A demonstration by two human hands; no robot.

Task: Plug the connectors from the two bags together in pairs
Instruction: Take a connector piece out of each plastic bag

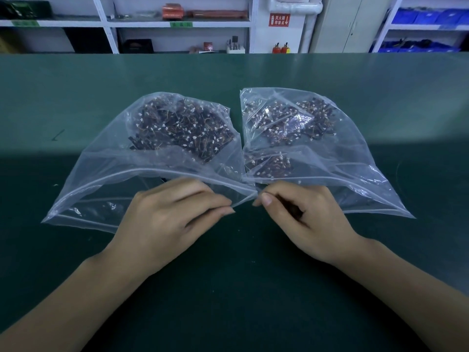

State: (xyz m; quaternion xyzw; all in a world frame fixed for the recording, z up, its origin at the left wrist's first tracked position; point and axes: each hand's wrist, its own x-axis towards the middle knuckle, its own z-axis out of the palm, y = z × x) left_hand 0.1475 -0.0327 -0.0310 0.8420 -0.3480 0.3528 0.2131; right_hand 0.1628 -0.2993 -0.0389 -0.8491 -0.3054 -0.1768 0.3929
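Connectors fill both bags: dark wired pieces with white plugs heaped in the left bag [162, 151] and in the right bag [314, 146], which lie side by side mid-counter, mouths turned toward our near edge so we can reach in. Our left hand [172, 214] rests on the left bag's mouth, fingers [218, 208] pinching its corner. Our right hand [299, 217] is curled, seemingly around something dark, though we cannot tell what. No pair looks joined yet on the green counter [76, 97].

Glossy clear plastic bags [114, 174], matt green tabletop [76, 85]
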